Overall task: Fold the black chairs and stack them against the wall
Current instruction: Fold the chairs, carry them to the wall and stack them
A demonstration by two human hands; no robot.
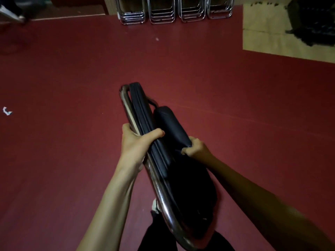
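A folded black chair (145, 113) with a chrome tube frame hangs flat in front of me above the red floor. My left hand (135, 144) grips its chrome frame and black seat edge, thumb curled over the padding. My right hand (194, 147) grips the end of the black padded backrest on the chair's right side. Several folded chairs (163, 11) with chrome legs lean in rows against the far wall at the top.
Red carpet (72, 78) covers the floor between me and the far wall. A pale floor patch (272, 33) with a dark object (315, 24) lies at the top right. A white paper scrap (7, 111) lies at the left. My shoe shows below the chair.
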